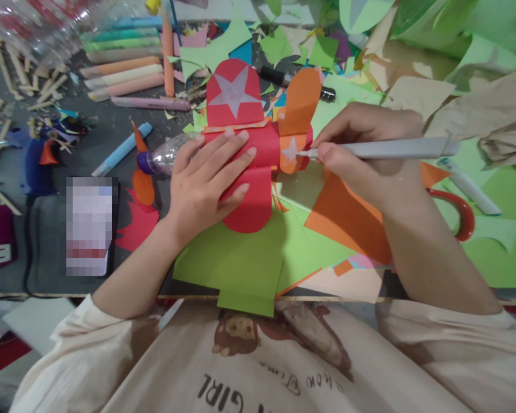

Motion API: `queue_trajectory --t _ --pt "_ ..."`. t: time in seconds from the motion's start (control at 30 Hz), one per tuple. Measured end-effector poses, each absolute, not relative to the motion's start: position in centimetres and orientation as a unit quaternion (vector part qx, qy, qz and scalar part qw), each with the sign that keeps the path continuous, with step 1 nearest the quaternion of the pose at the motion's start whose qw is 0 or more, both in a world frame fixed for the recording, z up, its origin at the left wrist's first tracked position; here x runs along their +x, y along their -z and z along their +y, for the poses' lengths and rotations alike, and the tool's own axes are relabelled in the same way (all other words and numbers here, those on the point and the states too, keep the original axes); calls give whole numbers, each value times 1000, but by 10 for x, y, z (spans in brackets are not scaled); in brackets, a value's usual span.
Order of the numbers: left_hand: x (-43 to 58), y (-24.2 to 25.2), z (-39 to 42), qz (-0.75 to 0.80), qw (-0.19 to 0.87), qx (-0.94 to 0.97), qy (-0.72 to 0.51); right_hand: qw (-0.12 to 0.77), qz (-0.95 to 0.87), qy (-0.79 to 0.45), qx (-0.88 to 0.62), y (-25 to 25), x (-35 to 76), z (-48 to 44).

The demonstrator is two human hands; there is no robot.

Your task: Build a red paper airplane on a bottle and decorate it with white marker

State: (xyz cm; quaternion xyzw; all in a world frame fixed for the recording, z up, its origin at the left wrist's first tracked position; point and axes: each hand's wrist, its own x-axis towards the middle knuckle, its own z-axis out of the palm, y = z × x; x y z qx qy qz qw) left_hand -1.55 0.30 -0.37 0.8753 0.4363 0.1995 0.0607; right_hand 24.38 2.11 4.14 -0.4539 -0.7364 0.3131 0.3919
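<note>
A plastic bottle [165, 159] wrapped in red paper lies sideways, with red wings above and below. The upper wing [233, 94] bears a pale star. An orange propeller [143, 186] sits at its purple cap, and an orange tail piece [301, 100] stands at the right end. My left hand [208, 183] lies on the red body and lower wing, fingers spread. My right hand [361, 152] pinches a grey marker [395, 148], its tip touching the small pale star [290, 151] on the orange strip.
Felt pens [124, 74] and a blue glue gun [36, 163] lie at the left, beside a phone [90, 226]. Green sheets [236, 258], orange paper [348, 218], red-handled scissors [466, 215] and paper scraps surround the bottle. A black marker [275, 76] lies behind it.
</note>
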Motion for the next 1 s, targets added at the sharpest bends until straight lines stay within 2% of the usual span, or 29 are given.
queue_trajectory --t 0.37,1.0 --pt "-15 4 3 436 56 874 -205 417 -727 -311 -448 -38 244 23" --pt "-14 2 4 453 81 868 -187 410 -732 -305 -450 -40 245 22"
